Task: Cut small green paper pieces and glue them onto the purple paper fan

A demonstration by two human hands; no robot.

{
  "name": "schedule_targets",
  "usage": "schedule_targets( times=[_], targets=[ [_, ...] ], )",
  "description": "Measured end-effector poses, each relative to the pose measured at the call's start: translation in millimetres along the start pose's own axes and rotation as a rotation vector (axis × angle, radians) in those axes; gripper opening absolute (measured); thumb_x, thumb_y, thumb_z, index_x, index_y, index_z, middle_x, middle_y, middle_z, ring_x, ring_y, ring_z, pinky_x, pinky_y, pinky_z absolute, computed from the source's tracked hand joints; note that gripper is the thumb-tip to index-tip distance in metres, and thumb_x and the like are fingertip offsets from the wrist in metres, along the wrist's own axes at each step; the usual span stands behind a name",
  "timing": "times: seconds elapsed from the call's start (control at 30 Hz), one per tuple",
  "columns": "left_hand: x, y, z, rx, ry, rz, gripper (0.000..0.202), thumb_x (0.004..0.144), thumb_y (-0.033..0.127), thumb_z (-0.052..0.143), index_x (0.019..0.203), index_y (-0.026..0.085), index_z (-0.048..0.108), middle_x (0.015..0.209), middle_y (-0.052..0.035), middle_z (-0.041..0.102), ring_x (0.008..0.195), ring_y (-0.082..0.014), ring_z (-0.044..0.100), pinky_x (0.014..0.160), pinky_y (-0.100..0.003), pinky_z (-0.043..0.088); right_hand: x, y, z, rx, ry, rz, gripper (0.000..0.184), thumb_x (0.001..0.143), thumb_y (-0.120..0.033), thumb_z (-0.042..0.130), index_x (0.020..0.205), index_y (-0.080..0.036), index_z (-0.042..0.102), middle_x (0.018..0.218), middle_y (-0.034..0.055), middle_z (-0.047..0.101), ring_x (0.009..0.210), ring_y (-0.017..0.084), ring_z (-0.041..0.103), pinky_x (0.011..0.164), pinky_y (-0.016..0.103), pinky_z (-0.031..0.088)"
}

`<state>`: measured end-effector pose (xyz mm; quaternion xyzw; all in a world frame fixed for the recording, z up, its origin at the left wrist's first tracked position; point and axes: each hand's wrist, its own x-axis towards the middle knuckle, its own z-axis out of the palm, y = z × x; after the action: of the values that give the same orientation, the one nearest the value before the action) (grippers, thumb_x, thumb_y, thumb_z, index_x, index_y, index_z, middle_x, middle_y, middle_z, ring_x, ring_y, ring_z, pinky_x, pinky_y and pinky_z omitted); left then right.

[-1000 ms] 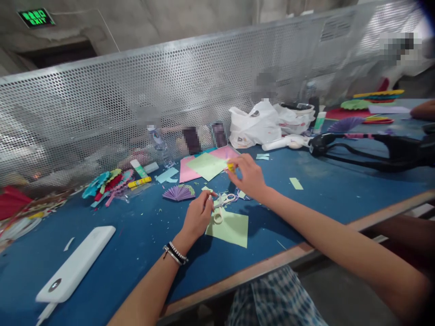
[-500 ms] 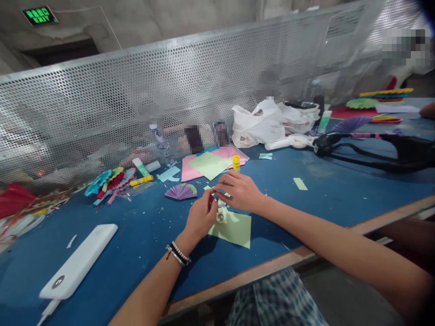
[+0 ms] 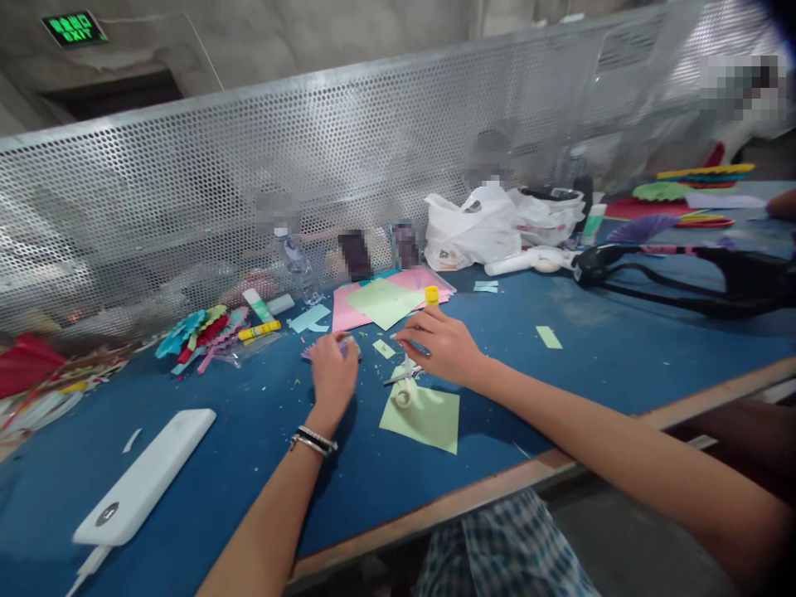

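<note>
My left hand is over the purple pleated paper fan, its fingers curled round the top of it; the hand hides most of the fan. Fingertips of my right hand are pinched together above the table, with a tiny pale bit at their tips too small to name. Below that hand, a roll of tape stands on a light green paper sheet. Scissors lie just behind the roll, partly covered. A small green paper piece rests between the two hands.
Pink and green sheets are stacked behind the hands, with a yellow-capped glue stick beside them. Colourful paper fans and a power bank are at left. White plastic bags stand against the perforated metal screen.
My left hand has parted from the right and moved left onto the purple fan. The right hand has stayed nearly in place, uncovering the scissors and the small green piece.
</note>
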<state>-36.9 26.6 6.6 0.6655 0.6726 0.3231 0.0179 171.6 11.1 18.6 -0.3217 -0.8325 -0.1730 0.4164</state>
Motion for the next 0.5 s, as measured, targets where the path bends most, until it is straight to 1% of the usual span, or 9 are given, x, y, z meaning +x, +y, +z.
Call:
schedule_targets(
  times=[0.03,0.07,0.13,0.17,0.2,0.27,0.37,0.43,0.5],
  targets=[
    [8,-11,-0.2,0.075,0.020,-0.141,0.044,0.081,0.047,0.036,0.111,0.016,0.049,0.119,-0.0130,0.048,0.113,-0.0280,0.040,0.094,-0.041,0.030,0,0,0,0.004,-0.001,0.001,0.017,0.084,-0.022,0.048,0.091,-0.018,0.063,0.085,0.0048,0.057,0.080,0.016,0.046,0.071,0.028,0.040],
    [15,-22,-0.5,0.103,0.033,-0.226,0.057,0.079,0.053,0.038,0.118,0.011,0.044,0.127,-0.0188,0.040,0.118,-0.0353,0.032,0.093,-0.049,0.028,0,0,0,0.008,-0.003,0.002,0.017,0.084,-0.021,0.048,0.091,-0.018,0.063,0.085,0.0048,0.057,0.080,0.016,0.046,0.070,0.028,0.040],
    [25,-41,-0.7,0.132,0.031,-0.303,0.075,0.073,0.060,0.041,0.122,0.003,0.040,0.133,-0.0269,0.029,0.120,-0.0442,0.023,0.093,-0.059,0.021,0,-1,1,0.018,-0.005,0.004,0.017,0.084,-0.021,0.048,0.091,-0.018,0.062,0.085,0.0047,0.057,0.080,0.016,0.046,0.070,0.028,0.040],
    [27,-48,-0.4,0.152,0.022,-0.340,0.079,0.070,0.063,0.043,0.120,0.002,0.042,0.133,-0.0288,0.028,0.121,-0.0452,0.021,0.094,-0.061,0.017,0,-1,1,0.024,-0.006,0.005,0.017,0.084,-0.021,0.048,0.091,-0.018,0.062,0.085,0.0047,0.057,0.080,0.016,0.046,0.070,0.028,0.040],
    [29,-53,0.2,0.180,-0.038,-0.371,0.080,0.068,0.066,0.042,0.118,0.004,0.045,0.133,-0.0277,0.029,0.122,-0.0444,0.021,0.095,-0.060,0.016,-1,-2,1,0.030,-0.006,0.005,0.017,0.084,-0.021,0.048,0.091,-0.018,0.062,0.085,0.0048,0.057,0.080,0.016,0.046,0.070,0.028,0.040],
    [30,-57,2.2,0.197,-0.084,-0.355,0.077,0.066,0.068,0.041,0.116,0.011,0.049,0.135,-0.0231,0.031,0.123,-0.0427,0.021,0.096,-0.058,0.016,0,-2,2,0.038,-0.004,0.009,0.017,0.084,-0.022,0.047,0.091,-0.019,0.062,0.085,0.0049,0.057,0.080,0.016,0.047,0.070,0.028,0.040],
    [30,-53,5.1,0.115,-0.041,-0.250,0.064,0.067,0.060,0.050,0.117,0.021,0.048,0.128,-0.0162,0.043,0.120,-0.0393,0.031,0.093,-0.055,0.026,0,0,2,0.038,-0.004,0.022,0.016,0.084,-0.022,0.048,0.091,-0.019,0.062,0.085,0.0050,0.057,0.081,0.016,0.047,0.071,0.029,0.041],
    [29,-47,6.2,-0.042,-0.023,-0.135,0.058,0.068,0.047,0.056,0.120,0.023,0.044,0.113,-0.0124,0.055,0.108,-0.0321,0.046,0.088,-0.047,0.035,-1,1,2,0.041,-0.001,0.037,0.016,0.084,-0.023,0.048,0.091,-0.019,0.062,0.085,0.0052,0.058,0.083,0.017,0.048,0.072,0.029,0.041],
    [27,-39,6.6,-0.245,-0.035,-0.043,0.061,0.069,0.038,0.060,0.124,0.023,0.039,0.097,-0.0081,0.061,0.090,-0.0233,0.057,0.081,-0.037,0.042,-1,3,3,0.058,0.013,0.061,0.016,0.084,-0.023,0.049,0.090,-0.019,0.062,0.085,0.0052,0.058,0.084,0.017,0.049,0.072,0.029,0.042]
  ],
)
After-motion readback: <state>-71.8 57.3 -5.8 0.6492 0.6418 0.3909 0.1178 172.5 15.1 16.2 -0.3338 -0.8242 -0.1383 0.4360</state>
